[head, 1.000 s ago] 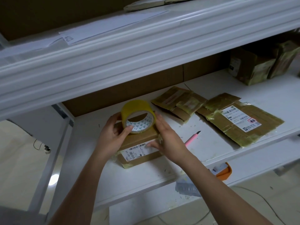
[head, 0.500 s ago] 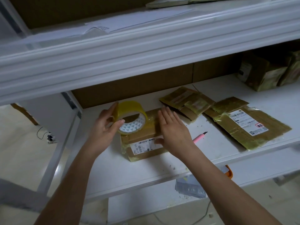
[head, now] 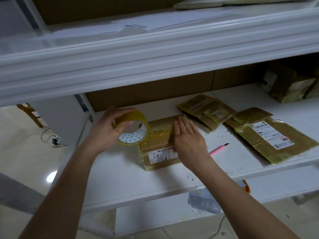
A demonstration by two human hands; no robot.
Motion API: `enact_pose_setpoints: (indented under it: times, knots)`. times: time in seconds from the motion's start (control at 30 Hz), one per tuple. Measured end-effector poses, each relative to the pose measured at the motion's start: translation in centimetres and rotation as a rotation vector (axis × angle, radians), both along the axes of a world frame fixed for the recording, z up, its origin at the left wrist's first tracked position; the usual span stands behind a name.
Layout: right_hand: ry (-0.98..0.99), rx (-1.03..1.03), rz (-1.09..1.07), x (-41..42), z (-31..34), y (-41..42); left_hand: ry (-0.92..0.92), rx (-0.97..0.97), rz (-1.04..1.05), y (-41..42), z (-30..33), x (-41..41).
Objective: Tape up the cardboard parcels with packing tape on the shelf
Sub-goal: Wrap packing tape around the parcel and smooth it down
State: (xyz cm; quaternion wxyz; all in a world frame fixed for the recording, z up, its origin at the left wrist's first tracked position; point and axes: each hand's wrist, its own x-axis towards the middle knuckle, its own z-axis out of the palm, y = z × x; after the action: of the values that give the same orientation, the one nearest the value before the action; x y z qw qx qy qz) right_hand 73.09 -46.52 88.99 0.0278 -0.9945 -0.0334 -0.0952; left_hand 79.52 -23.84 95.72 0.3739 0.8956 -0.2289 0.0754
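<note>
The left hand (head: 107,130) has its fingers (head: 120,112) curled round the tape roll (head: 133,131), held just left of the small parcel (head: 160,147) on the shelf (head: 120,171). The right hand (head: 189,142), fingers straight and together, presses flat on the parcel's top. This parcel looks partly taped; the flat parcels (head: 269,135) to the right already look wrapped.

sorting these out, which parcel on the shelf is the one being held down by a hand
The small box at the shelf's front left: the right hand lies flat on its top. The two flat parcels to its right and the boxes at the back lie untouched.
</note>
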Motion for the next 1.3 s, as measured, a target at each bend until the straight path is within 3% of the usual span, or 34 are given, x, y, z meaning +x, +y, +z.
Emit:
enact_pose_setpoints:
  times: [0.13,0.27,0.43,0.77,0.93,1.07,1.2,1.3]
  knots:
    - [-0.006,0.063,0.038,0.6,-0.8,0.5,0.011,0.032,-0.025,0.3,0.1,0.4]
    - [0.040,0.086,0.066,0.9,-1.2,-0.3,0.082,0.218,-0.042,2.6,-0.8,0.5]
    - [0.031,0.083,0.092,1.0,-1.3,-0.6,0.283,0.085,-0.010,3.4,-4.1,-0.1]
    - [-0.039,0.129,0.163,0.9,-1.7,-1.0,0.410,0.004,0.028,2.5,-7.4,0.1]
    - [0.023,0.198,0.243,1.8,-0.8,-2.6,0.499,-0.009,0.023,1.1,-7.3,-0.5]
    - [0.033,0.082,0.212,1.6,0.3,-2.1,0.637,-0.153,-0.005,0.6,-6.3,-1.2]
    - [-0.025,0.301,0.250,-0.9,-0.6,2.4,0.666,-0.293,0.009,0.3,-6.4,-2.1]
    - [-0.173,0.363,0.204,-0.5,-2.5,3.9,0.708,-0.421,0.090,0.7,-7.0,-2.3]
